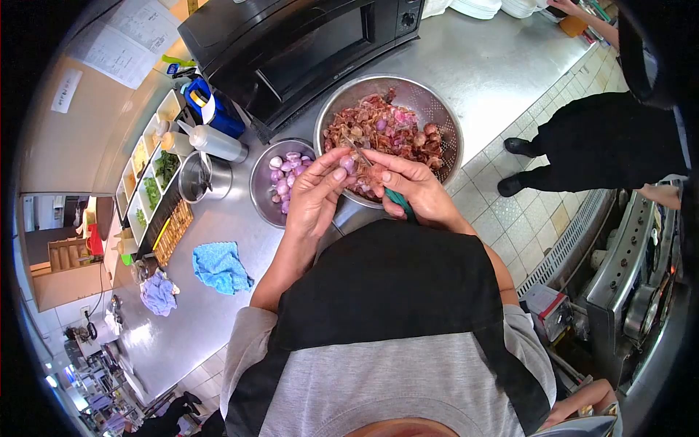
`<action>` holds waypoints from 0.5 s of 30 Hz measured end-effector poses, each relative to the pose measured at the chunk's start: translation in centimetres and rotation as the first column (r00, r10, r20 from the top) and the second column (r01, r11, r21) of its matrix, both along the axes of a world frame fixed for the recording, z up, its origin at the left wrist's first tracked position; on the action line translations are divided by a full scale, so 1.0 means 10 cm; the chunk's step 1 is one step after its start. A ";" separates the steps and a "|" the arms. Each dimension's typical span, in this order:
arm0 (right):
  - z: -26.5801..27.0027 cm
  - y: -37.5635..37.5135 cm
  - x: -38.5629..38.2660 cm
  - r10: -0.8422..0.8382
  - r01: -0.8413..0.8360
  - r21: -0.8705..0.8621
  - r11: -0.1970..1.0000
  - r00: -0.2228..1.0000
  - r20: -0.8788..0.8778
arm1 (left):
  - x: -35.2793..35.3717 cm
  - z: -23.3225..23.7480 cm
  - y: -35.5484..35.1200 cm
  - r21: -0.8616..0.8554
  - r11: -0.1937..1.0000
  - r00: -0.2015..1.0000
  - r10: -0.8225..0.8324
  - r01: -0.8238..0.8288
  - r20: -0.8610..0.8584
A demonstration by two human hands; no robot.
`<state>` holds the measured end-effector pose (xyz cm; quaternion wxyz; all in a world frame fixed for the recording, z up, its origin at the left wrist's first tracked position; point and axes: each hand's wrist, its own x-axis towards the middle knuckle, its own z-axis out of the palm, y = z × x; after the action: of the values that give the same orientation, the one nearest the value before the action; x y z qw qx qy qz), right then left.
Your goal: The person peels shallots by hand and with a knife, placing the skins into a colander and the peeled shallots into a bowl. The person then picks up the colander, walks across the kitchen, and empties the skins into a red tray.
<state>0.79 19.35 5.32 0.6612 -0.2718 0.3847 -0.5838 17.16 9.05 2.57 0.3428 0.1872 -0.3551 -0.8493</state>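
Note:
Between the fingertips of my left hand (318, 188) is a small purple shallot (349, 164). My right hand (413, 186) is closed around a knife with a green handle (400, 205), its short blade pointing up beside the shallot. Loose brown skin hangs near my right fingers. Just beyond both hands sits a perforated metal colander (443, 111) holding shallot skins (368, 120) and some unpeeled shallots (429, 138). To the left, next to my left hand, a smaller steel bowl (260, 191) contains several peeled shallots (285, 175).
A black oven (313, 58) stands behind the colander. At left are a steel pot (193, 178), a squeeze bottle (218, 143), trays of herbs (153, 193) and a blue cloth (220, 268) on the steel counter (218, 328). Another person in black (608, 142) stands at right.

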 end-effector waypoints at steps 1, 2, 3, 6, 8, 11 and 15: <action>-0.02 -0.01 0.01 -0.001 0.001 0.000 1.000 1.000 0.000 | 0.00 0.00 0.00 0.017 1.000 1.000 -0.010 0.011 -0.005; -0.06 -0.01 0.02 -0.006 0.002 -0.035 0.999 0.993 -0.115 | 0.00 0.00 0.00 0.017 1.000 1.000 -0.011 0.011 -0.005; -0.08 -0.02 0.03 -0.015 -0.001 -0.069 0.998 0.974 -0.227 | 0.00 0.00 0.00 -0.064 0.998 0.998 0.021 -0.017 0.066; -0.08 0.01 0.08 -0.043 0.018 -0.082 0.996 0.950 -0.310 | 0.02 0.02 -0.02 -0.267 0.963 0.974 0.100 -0.042 0.205; -0.07 0.01 0.08 -0.057 0.008 -0.116 0.993 0.903 -0.426 | 0.04 0.07 -0.03 -0.386 0.922 0.951 0.150 -0.036 0.271; -0.05 0.00 0.07 -0.101 -0.019 -0.202 0.979 0.817 -0.568 | 0.05 0.18 -0.02 -0.560 0.829 0.901 0.241 0.003 0.361; -0.08 -0.01 0.06 -0.026 -0.003 -0.077 0.997 0.926 -0.376 | 0.04 0.15 -0.01 -0.499 0.866 0.914 0.230 -0.035 0.334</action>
<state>1.38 19.25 4.53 0.5608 -0.4016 0.4837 -0.5387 17.54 8.96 4.04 0.3611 0.2821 -0.6017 -0.6542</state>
